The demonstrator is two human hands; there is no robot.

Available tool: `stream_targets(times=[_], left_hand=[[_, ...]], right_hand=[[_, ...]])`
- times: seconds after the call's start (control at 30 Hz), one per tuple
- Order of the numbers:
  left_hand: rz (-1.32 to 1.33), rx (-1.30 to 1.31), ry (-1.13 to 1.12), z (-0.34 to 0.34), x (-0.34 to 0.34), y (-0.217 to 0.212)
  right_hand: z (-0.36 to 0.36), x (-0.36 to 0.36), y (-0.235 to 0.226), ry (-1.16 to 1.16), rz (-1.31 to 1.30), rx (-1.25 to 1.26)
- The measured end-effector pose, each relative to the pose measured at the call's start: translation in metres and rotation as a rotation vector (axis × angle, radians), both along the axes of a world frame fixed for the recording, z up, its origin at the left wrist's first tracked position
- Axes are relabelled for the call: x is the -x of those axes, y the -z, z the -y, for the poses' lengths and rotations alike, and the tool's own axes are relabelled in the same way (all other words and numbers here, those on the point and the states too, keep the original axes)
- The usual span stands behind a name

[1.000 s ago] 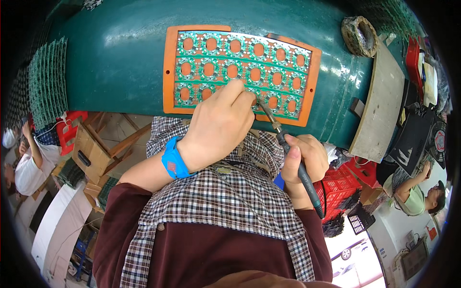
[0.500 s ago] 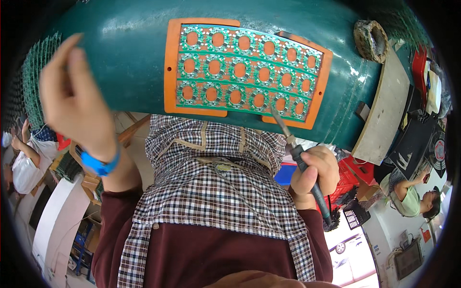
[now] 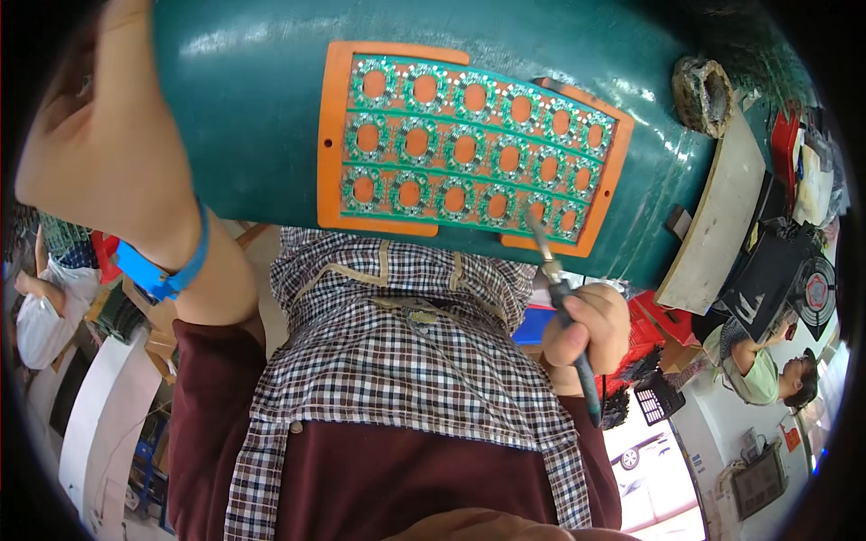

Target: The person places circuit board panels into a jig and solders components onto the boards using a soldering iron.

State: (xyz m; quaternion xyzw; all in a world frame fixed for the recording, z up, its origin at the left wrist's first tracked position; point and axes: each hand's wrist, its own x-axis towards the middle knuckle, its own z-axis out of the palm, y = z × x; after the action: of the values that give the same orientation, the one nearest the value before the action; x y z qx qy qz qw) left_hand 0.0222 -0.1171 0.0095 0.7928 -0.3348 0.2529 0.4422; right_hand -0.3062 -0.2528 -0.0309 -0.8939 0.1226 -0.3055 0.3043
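Note:
A soldering iron [image 3: 561,293] with a dark grip is in my right hand [image 3: 591,329], fingers closed round its handle. Its metal tip points at the lower right of a green circuit board panel [image 3: 433,168], over one of the small round boards; I cannot tell if it touches. Rows of these ring-shaped boards sit in an orange tray [image 3: 330,171]. My left hand [image 3: 117,153], with a blue band at the wrist, is raised at the far left beside a stack of green panels [image 3: 65,236]. Its fingers are largely lost in the dark rim.
The orange tray lies on a green work surface [image 3: 253,135]. At the far right stand a crusty brown ring-shaped holder [image 3: 704,97] and a pale board [image 3: 713,216]. Other people sit at the left [image 3: 41,287] and right [image 3: 767,370]. A red crate [image 3: 642,334] is below right.
My left hand has moved up and farther left, toward the rim. The soldering iron's tip has shifted slightly right. The tray and panel appear a little lower and farther right in view.

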Motion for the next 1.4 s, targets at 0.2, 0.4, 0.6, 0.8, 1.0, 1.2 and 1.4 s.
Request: stream_targets(times=[0.2,0.4,0.6,0.8,1.0,1.2,1.4], left_hand=[[-0.302,-0.254,0.360,0.041,0.073,0.038],[-0.366,-0.388,0.418,0.039,0.109,0.047],[-0.463,-0.391,0.382,0.044,0.119,0.042],[-0.400,-0.470,0.395,0.047,0.123,0.046],[-0.357,-0.512,0.394,0.049,0.122,0.049],[-0.404,-0.437,0.443,0.044,0.121,0.044],[-0.506,-0.429,0.460,0.028,0.136,0.048]], right_hand=[[0.027,-0.031,-0.006,0.122,0.040,-0.117],[0.026,-0.031,-0.006,0.177,0.012,-0.199],[0.029,-0.041,-0.009,0.071,0.061,-0.134],[0.024,-0.051,-0.011,0.080,0.003,-0.135],[0.023,-0.057,-0.004,0.082,-0.009,-0.098],[0.019,-0.050,-0.006,0.105,0.038,-0.076],[0.011,-0.038,-0.007,0.029,0.033,-0.108]])
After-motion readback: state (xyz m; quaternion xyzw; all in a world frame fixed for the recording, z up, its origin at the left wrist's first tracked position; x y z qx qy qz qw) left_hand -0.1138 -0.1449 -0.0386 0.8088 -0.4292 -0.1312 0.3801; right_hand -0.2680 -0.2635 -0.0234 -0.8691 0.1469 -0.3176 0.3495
